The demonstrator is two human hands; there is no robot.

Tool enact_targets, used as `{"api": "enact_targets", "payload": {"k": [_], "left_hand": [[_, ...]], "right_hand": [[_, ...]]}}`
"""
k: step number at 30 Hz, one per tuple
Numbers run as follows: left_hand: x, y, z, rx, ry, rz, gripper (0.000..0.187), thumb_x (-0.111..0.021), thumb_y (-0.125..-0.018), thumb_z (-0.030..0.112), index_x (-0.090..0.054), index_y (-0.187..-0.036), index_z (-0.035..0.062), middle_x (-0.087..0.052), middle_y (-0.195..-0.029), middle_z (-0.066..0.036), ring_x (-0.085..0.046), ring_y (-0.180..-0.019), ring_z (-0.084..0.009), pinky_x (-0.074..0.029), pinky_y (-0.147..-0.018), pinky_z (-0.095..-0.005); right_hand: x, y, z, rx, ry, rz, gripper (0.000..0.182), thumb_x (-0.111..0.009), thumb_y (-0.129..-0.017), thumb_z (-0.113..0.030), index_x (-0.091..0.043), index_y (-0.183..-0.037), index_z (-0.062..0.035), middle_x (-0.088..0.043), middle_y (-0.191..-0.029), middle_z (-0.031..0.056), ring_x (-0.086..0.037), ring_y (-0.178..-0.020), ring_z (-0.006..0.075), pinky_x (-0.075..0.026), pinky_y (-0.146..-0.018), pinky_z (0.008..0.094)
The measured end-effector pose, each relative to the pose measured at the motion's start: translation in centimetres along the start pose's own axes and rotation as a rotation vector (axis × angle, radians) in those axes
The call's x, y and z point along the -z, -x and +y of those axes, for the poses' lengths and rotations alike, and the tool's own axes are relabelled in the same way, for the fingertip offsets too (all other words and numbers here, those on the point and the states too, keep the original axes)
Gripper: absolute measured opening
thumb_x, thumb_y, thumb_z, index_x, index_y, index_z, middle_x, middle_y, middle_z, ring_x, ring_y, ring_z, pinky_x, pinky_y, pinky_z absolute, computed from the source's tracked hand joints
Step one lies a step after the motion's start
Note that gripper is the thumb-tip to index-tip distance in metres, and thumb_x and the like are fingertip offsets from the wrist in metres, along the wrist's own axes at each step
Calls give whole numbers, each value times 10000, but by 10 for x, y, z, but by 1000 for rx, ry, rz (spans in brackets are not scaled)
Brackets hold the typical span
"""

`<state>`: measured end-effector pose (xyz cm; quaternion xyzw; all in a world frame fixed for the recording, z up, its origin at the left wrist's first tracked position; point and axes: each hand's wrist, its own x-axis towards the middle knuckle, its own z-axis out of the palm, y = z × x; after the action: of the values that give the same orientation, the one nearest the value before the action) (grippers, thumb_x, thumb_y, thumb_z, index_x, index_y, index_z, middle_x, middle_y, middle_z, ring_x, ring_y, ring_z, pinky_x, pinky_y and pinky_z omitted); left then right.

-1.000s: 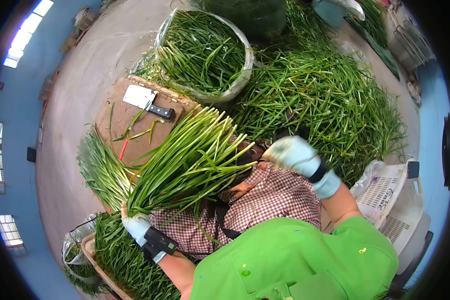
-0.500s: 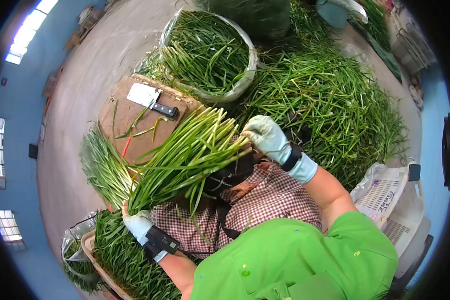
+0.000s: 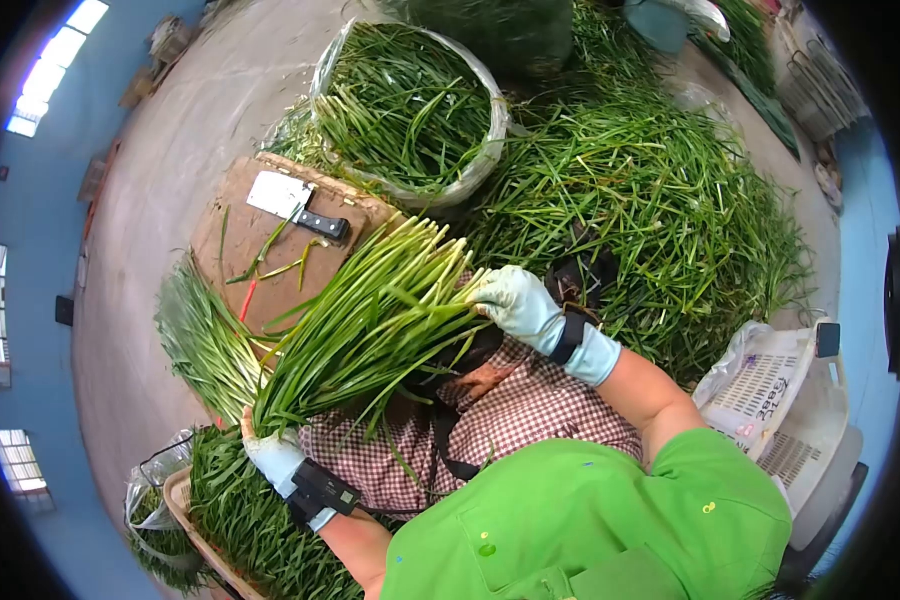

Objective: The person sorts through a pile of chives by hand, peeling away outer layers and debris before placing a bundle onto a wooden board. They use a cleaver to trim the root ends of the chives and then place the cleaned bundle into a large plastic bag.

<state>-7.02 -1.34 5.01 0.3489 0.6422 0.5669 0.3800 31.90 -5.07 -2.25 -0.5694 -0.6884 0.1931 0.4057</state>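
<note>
A: Head view: where's the bunch of garlic chives (image 3: pixel 370 320)?

B: Across the checked apron (image 3: pixel 530 410). The gloved left hand (image 3: pixel 270 452) is clenched round its leafy end; the gloved right hand (image 3: pixel 510 300) curls loosely against the pale cut stems.

A: Advice?

B: I'd keep the left grip firm and tap the ends level.

A: Textures?

B: Long, flat, glossy blades; a steel cleaver (image 3: pixel 295 205) lies on the wooden chopping board (image 3: pixel 232 262), and loose chives (image 3: pixel 660 200) are heaped beyond.

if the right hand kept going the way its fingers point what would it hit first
The gloved right hand points left, its fingers already against the pale stem ends of the bunch of green stalks held by the left hand. Pushing on, it would likely press into that bunch first; depth is unclear.
</note>
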Motion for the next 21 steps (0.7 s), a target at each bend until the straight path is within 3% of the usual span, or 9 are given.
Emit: {"api": "enact_targets", "payload": {"k": [1,3,6,10,13,15,17,19,21], "left_hand": [[-1,2,0,-45,-117,21,561,-370,-712,-151,-417,-1229,62,-528,-1100,-179,-576,-892,-245,-509,-752,-328],[-8,7,8,-31,-80,1,563,-359,-710,-140,-423,-1229,68,-539,-1080,-172,-581,-864,-227,-511,-728,-300],[-17,16,18,44,-3,59,571,-360,-700,-137,-430,-1226,74,-543,-1071,-168,-580,-856,-225,-511,-714,-290],[-13,14,14,-14,-23,54,567,-361,-705,-134,-432,-1226,77,-540,-1074,-167,-581,-820,-221,-511,-656,-276],[-8,6,7,-12,-11,40,551,-363,-718,-136,-434,-1222,76,-540,-1072,-168,-581,-795,-217,-504,-618,-262],[-10,9,10,10,60,54,542,-364,-726,-137,-435,-1220,75,-543,-1066,-168,-582,-780,-213,-499,-598,-252],[-20,17,21,41,96,112,527,-362,-738,-139,-436,-1216,69,-545,-1058,-168,-583,-788,-215,-500,-606,-247],[-23,17,25,63,78,120,527,-360,-738,-139,-435,-1216,68,-545,-1057,-168,-583,-789,-215,-499,-606,-247],[-27,18,27,85,64,123,527,-359,-738,-139,-434,-1216,67,-545,-1055,-168,-583,-790,-214,-499,-607,-247]], "right_hand": [[-2,0,6,-12,-223,3,134,-657,-693,-98,-647,-817,-46,-606,-777,122,-562,-749,301,-462,-663,340],[12,-5,6,-25,-299,-53,135,-659,-708,-88,-647,-830,-32,-616,-809,109,-577,-766,263,-462,-682,314],[28,-5,6,-523,-878,-183,142,-674,-745,-127,-656,-850,-33,-614,-864,46,-571,-774,125,-464,-680,262],[46,-4,4,-705,-963,-252,130,-628,-798,-140,-634,-839,-17,-627,-805,32,-560,-716,103,-453,-635,226],[47,1,10,-541,-561,-15,154,-580,-836,-149,-616,-830,0,-618,-745,44,-562,-678,115,-456,-633,229],[32,10,33,-499,-833,488,185,-567,-833,-153,-602,-768,17,-604,-674,64,-555,-585,126,-447,-543,240],[50,13,36,-444,-389,403,226,-631,-774,-185,-593,-657,5,-621,-706,95,-598,-693,164,-484,-618,270],[54,9,11,-30,202,331,183,-690,-700,-197,-625,-692,-26,-634,-750,109,-608,-756,219,-488,-691,339],[45,9,-5,90,121,139,148,-692,-643,-159,-661,-762,-78,-632,-824,99,-589,-799,252,-464,-723,370]]}}
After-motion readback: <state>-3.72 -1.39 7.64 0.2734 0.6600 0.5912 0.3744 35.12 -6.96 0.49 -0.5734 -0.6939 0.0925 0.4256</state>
